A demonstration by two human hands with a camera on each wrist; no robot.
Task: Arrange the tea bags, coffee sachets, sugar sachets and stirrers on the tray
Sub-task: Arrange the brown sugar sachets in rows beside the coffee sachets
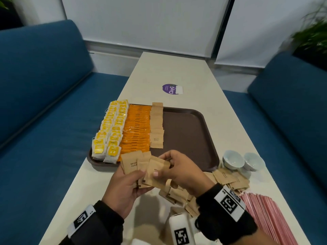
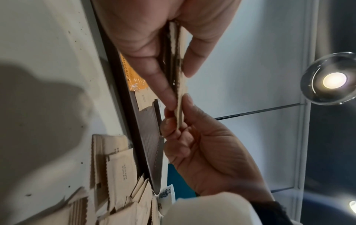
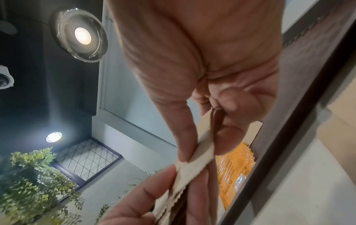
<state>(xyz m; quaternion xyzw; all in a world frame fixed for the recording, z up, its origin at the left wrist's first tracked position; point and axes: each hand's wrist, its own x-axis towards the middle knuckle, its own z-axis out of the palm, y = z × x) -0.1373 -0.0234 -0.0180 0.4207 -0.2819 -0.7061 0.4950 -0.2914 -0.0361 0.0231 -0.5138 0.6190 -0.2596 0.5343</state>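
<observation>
Head view shows both hands raised just in front of the near rim of the brown tray (image 1: 185, 128). The left hand (image 1: 123, 188) pinches a fanned bundle of brown sugar sachets (image 1: 134, 163) between thumb and fingers, and the right hand (image 1: 178, 172) pinches one sachet (image 1: 156, 169) at the bundle's edge, thumb on its face.

On the tray, yellow tea bags (image 1: 109, 131) fill the left side, orange coffee sachets (image 1: 137, 128) lie beside them, and a single row of sugar sachets (image 1: 156, 128) runs next to those. The tray's right part is bare. More loose sugar sachets (image 1: 230, 179) and pink stirrers (image 1: 265, 218) lie on the table off the tray's near right corner, beside two small bowls (image 1: 242, 160).

The sugar step appears to be in hand: squaring or separating the bundle. Next, I judge, a second sugar row should go right of the first, edges aligned, without disturbing it.
</observation>
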